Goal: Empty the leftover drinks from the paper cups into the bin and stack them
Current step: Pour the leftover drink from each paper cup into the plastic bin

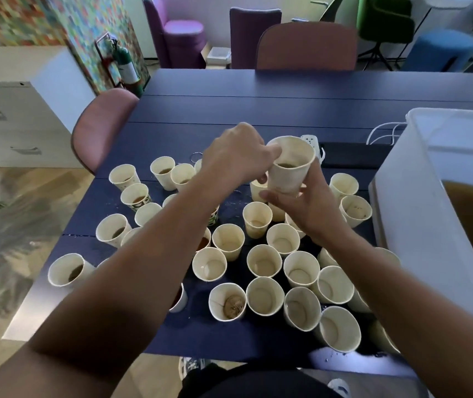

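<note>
Paper cup raised above the table.
Both hands clamp it: left hand at its rim, right hand under its base.

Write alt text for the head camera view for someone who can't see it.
Both hands hold one paper cup with a little brown drink in it, raised above a dark blue table: the left hand at its rim, the right hand under its base. Many open paper cups stand below, and a white bin holding brown liquid sits at right.
</note>
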A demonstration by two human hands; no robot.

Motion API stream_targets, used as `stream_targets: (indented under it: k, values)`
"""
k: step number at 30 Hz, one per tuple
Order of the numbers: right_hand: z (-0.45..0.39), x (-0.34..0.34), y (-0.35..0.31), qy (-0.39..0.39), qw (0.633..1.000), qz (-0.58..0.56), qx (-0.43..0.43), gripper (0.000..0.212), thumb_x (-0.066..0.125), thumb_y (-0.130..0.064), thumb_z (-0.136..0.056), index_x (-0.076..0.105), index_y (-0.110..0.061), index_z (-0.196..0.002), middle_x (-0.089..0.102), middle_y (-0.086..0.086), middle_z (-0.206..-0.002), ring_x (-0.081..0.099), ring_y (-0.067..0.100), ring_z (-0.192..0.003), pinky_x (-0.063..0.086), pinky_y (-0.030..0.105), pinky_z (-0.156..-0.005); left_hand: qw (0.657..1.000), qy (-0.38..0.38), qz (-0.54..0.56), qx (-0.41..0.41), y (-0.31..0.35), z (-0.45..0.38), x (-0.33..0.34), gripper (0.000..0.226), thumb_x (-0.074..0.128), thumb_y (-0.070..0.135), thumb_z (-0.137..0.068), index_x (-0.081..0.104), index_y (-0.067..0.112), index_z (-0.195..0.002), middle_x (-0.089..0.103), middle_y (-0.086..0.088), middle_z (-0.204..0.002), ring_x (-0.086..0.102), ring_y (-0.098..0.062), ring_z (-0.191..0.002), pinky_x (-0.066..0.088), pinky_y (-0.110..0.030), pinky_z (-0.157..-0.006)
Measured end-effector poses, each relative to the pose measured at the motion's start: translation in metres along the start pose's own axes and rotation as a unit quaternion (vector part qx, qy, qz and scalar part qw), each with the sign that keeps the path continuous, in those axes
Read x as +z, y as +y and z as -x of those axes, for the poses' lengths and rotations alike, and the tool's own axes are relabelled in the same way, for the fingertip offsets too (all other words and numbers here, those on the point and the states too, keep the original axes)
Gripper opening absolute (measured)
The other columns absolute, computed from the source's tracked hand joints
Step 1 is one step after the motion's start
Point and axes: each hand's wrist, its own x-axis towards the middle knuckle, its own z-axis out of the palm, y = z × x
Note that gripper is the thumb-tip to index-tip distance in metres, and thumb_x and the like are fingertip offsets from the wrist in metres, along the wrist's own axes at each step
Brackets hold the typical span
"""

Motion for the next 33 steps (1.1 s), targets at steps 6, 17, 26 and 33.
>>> stream_targets:
  k: [6, 17, 26, 33]
  values:
    - [0.012, -0.03, -0.01, 0.115, 0.992, -0.037, -0.036, 0.07, 0.085, -0.039, -0.069, 0.045, -0.026, -0.125, 0.064, -0.021, -0.105, 0.063, 0.003, -0.097, 0.053, 0.03, -0.081, 0.992, 0.029, 0.1, 0.066, 0.035, 0.024, 0.016, 0.047, 0.048, 0.048, -0.081, 0.066, 0.009, -0.063, 0.069, 0.001, -0.059, 0.065, -0.023, -0.067, 0.057, -0.043, -0.071]
    - [0.023, -0.161, -0.009, 0.193, 0.973, 0.127, -0.022, 0.08, 0.087, -0.031, -0.074, 0.039, -0.019, -0.136, 0.055, -0.003, -0.122, 0.056, 0.017, -0.104, 0.049, 0.024, -0.076, 0.969, 0.004, 0.193, 0.156, 0.094, 0.06, 0.063, 0.039, 0.05, 0.054, -0.09, 0.064, 0.025, -0.069, 0.068, 0.01, -0.067, 0.063, -0.017, -0.069, 0.055, -0.041, -0.072]
    - [0.049, -0.242, 0.024, 0.236, 0.94, 0.236, 0.077, 0.072, 0.084, -0.042, -0.074, 0.038, -0.027, -0.128, 0.057, -0.005, -0.117, 0.057, 0.029, -0.107, 0.047, 0.055, -0.096, 0.952, -0.137, 0.157, 0.224, 0.126, 0.089, 0.12, 0.014, 0.065, 0.042, -0.094, 0.069, 0.029, -0.097, 0.067, 0.018, -0.09, 0.061, -0.006, -0.083, 0.053, -0.033, -0.076]
    - [0.057, -0.259, 0.058, 0.226, 0.909, 0.308, 0.164, 0.066, 0.077, -0.035, -0.083, 0.034, -0.02, -0.131, 0.059, 0.008, -0.117, 0.054, 0.041, -0.113, 0.034, 0.057, -0.103, 0.933, -0.194, 0.097, 0.287, 0.135, 0.101, 0.151, 0.045, 0.064, 0.042, -0.095, 0.055, 0.028, -0.137, 0.05, 0.015, -0.141, 0.05, -0.009, -0.127, 0.044, -0.028, -0.101]
